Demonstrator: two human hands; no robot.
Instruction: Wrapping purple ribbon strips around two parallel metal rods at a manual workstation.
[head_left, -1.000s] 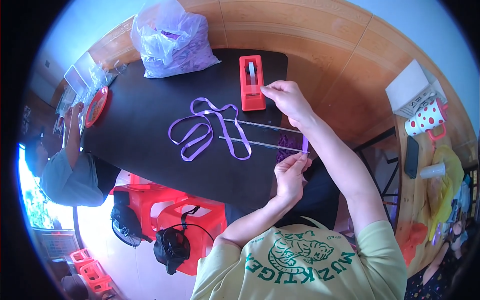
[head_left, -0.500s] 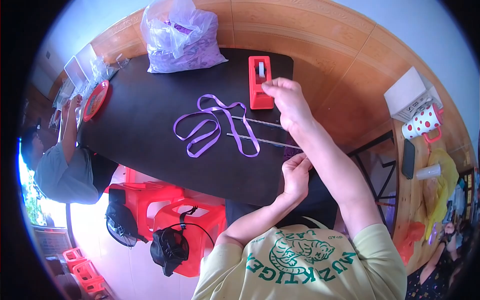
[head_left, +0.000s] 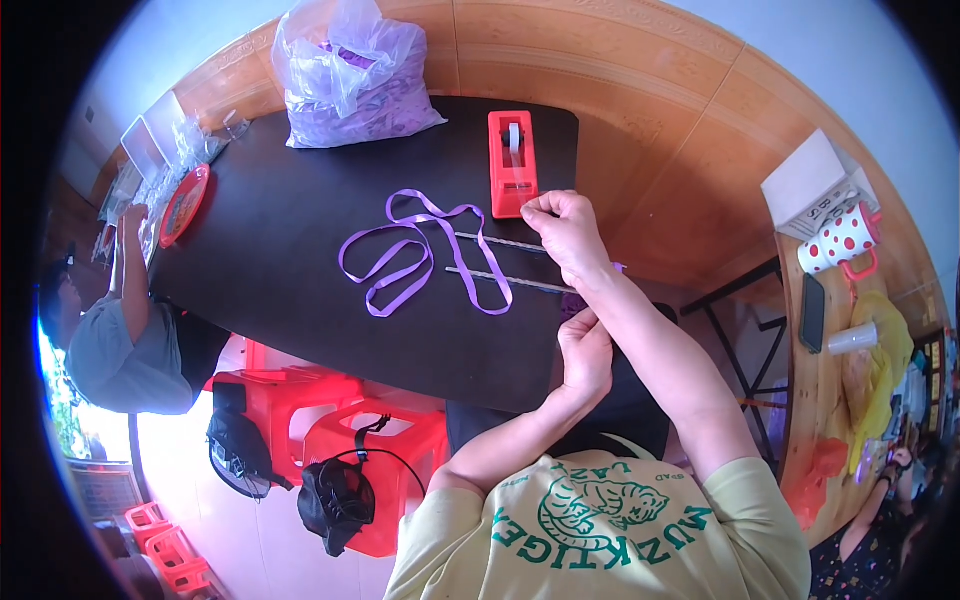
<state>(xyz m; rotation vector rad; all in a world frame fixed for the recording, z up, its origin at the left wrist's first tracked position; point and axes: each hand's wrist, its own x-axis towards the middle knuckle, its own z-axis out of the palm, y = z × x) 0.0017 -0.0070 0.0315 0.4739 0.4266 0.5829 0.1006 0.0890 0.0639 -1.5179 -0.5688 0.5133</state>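
Tape [head_left: 514, 140] seems what you're drawing off, calling next for steady control: your right hand [head_left: 568, 235] has fingertips together beside the red dispenser [head_left: 508, 204]; your left hand's [head_left: 587, 358] grip I cannot tell.

Glossy plastic tape dispenser [head_left: 496, 170], satiny ribbon [head_left: 400, 295], smooth matt tabletop [head_left: 300, 220], sticks [head_left: 510, 280] perhaps metal.

On the right side of the picture there is a white box [head_left: 812, 185]. Just below it is a white mug with red dots [head_left: 838, 241]. Then come a flat dark phone [head_left: 812, 313], a see-through cup [head_left: 853, 339] and a crinkly yellow bag [head_left: 885, 372]. At the far left is a red plate [head_left: 202, 196]. Near the bottom left, a black thing with a strap [head_left: 335, 497] sits on a red stool [head_left: 408, 490].
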